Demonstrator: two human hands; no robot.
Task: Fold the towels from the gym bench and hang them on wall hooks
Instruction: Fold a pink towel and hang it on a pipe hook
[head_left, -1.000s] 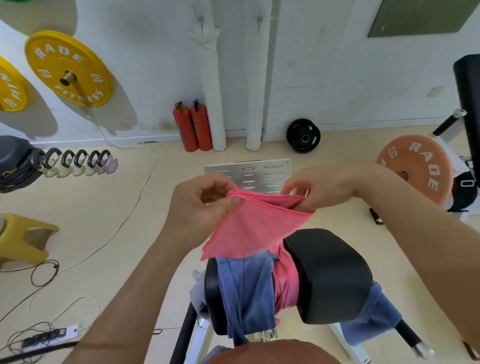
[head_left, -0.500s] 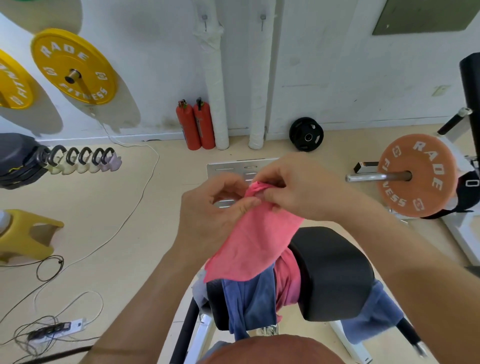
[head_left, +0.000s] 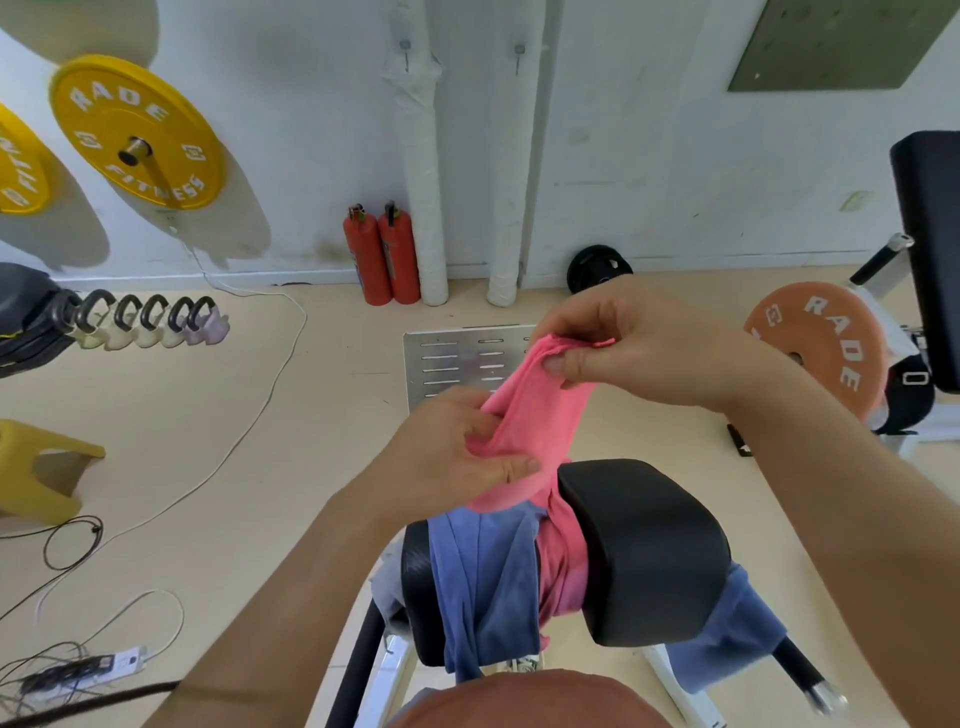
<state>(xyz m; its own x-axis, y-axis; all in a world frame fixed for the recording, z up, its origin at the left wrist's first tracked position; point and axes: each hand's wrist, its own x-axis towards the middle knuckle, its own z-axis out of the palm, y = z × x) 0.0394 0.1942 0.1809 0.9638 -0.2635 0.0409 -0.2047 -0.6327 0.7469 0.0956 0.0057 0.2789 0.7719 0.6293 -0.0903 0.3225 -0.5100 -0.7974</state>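
Note:
I hold a pink towel (head_left: 540, 415) up over the black padded gym bench (head_left: 644, 551). My right hand (head_left: 623, 348) pinches its gathered top corners. My left hand (head_left: 457, 452) pinches the towel lower down along its left edge. A second pink towel (head_left: 563, 566) and a blue towel (head_left: 488, 582) lie draped across the bench. Another blue towel (head_left: 727, 634) hangs off the bench's right side. Two wall hooks (head_left: 406, 52) (head_left: 518, 53) sit high on the white wall straight ahead.
Two white wrapped pipes (head_left: 426, 208) and two red extinguishers (head_left: 382, 254) stand against the wall. A metal plate (head_left: 457, 358) lies on the floor ahead. Kettlebells (head_left: 150, 322), a yellow stool (head_left: 41, 478) and cables (head_left: 78, 670) are left; an orange weight plate (head_left: 821, 343) is right.
My hands brought the towel's top corners together, then my right hand rose with them while my left hand slid down the towel's edge. The towel is now narrower and folded lengthwise.

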